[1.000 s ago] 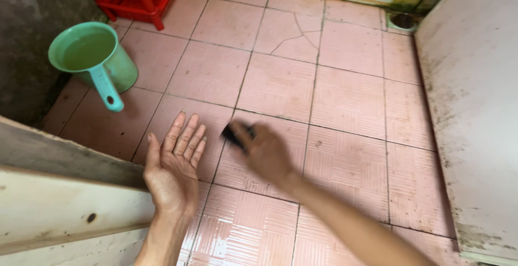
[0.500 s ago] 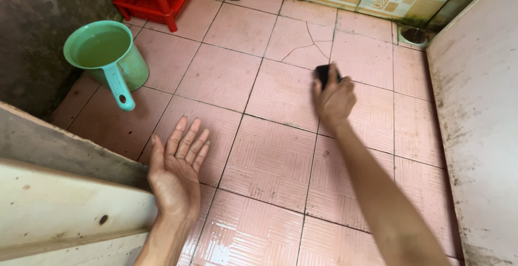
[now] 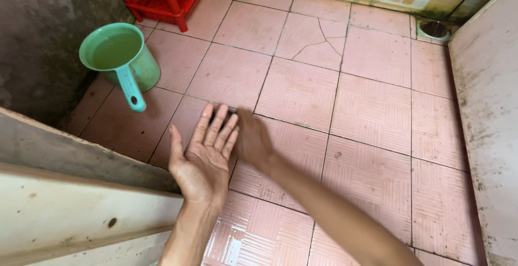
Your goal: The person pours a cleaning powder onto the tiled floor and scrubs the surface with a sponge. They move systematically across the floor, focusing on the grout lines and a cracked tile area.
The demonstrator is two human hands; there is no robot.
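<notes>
Left hand (image 3: 205,155) is up off the ground, palm turned upward, fingers (image 3: 218,125) straight and close together, thumb spread to the side, forearm rising from the bottom edge. Right arm stretches in from the lower right, crossing low and long. Right hand (image 3: 251,139) is knuckles up, palm down, blurred, fingers curled, tucked just behind the left fingertips.

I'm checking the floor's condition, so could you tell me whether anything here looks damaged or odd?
Yes: one pink floor tile near the far wall has a branching crack across it. The door panel on the right is stained with dark grime along its edge. The green water dipper stands upright, nothing spilled.
</notes>
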